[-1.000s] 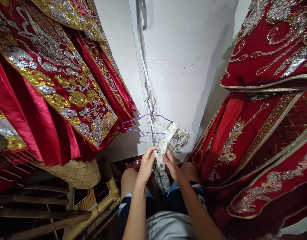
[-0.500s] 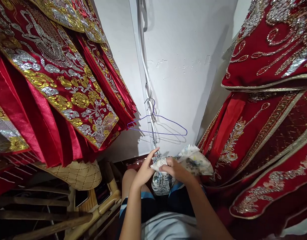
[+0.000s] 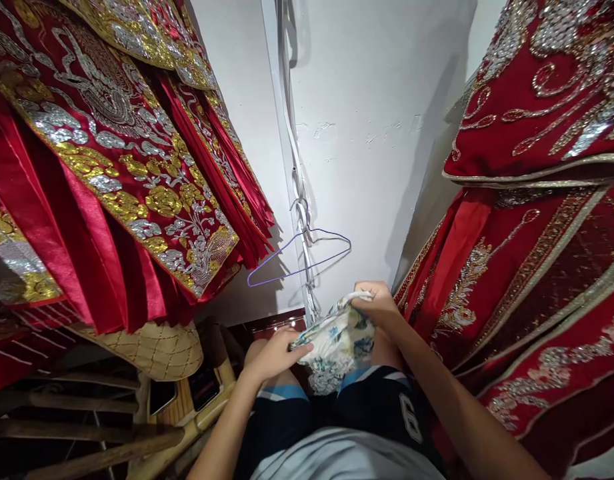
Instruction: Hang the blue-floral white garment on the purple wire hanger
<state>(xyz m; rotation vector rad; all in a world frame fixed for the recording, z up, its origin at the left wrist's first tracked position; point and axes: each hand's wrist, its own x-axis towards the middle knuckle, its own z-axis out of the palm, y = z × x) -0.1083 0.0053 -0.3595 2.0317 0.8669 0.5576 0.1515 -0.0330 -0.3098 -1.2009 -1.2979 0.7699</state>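
A white cloth with a blue, green and yellow floral print (image 3: 337,340) is stretched between my two hands above my lap. My left hand (image 3: 279,353) grips its left edge, thumb on top. At the upper right, my right hand (image 3: 379,305) is closed on the bunched edge of the cloth. Below it, a crumpled patterned part (image 3: 327,383) hangs between my knees; I cannot tell whether it is the same piece. Beyond my hands, a purple wire hanger (image 3: 301,257) hangs bare and tilted from a white strap (image 3: 293,147) along the wall.
Red garments with gold and silver embroidery (image 3: 151,193) hang on the left. More red beaded garments (image 3: 527,260) hang on the right. At lower left, a wooden chair (image 3: 207,417) bears two phones (image 3: 204,387), near a quilted tan item (image 3: 161,350).
My right hand has moved up and right and the cloth is now spread between both hands. My left hand has moved slightly left and down. The purple hanger has swung to a tilt.
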